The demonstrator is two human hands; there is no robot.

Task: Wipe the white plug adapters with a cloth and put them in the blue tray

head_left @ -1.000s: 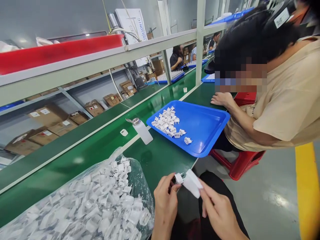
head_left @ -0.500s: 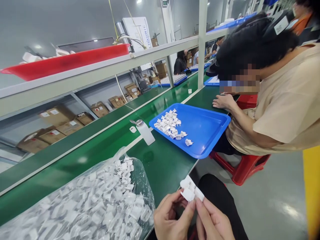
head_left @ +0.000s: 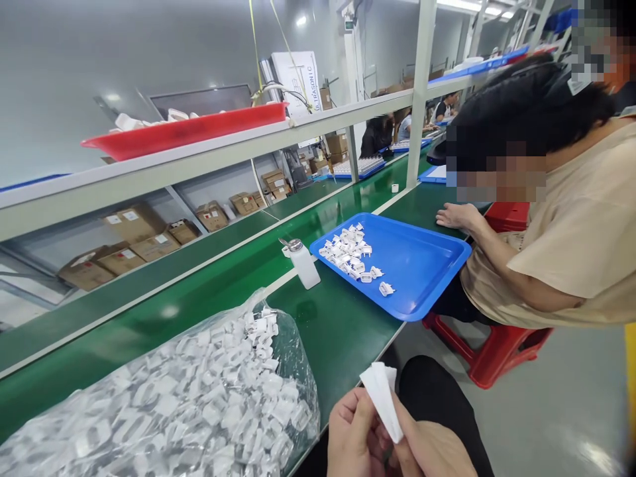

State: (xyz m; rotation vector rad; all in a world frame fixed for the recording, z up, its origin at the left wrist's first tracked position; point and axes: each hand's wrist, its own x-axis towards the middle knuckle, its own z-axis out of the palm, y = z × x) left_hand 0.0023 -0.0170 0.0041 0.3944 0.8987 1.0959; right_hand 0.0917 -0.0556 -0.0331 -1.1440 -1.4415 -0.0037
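At the bottom of the view, my left hand [head_left: 354, 434] and my right hand [head_left: 427, 450] pinch a white plastic piece [head_left: 380, 397] between them. It shows as a narrow folded-looking shape, and any smaller part is hidden by my fingers. Left of my hands lies a clear plastic bag [head_left: 293, 397] packed with loose white plastic parts. Farther ahead, a blue plastic tray [head_left: 427, 265] holds a heap of small white plug-like parts [head_left: 349, 250]. Neither hand touches the bag or the tray.
A green conveyor bench [head_left: 338, 331] runs ahead, with a bottle with a metal pump top [head_left: 304, 265] on it. A seated co-worker's hand [head_left: 457, 215] rests beyond the tray. A red stool [head_left: 497, 351], a shelf rail and cartons stand around.
My hands sit lower in the view, and the white parts between them now show as one narrow shape. The whole scene has shifted as my head turned; the tray and bag have not visibly moved.
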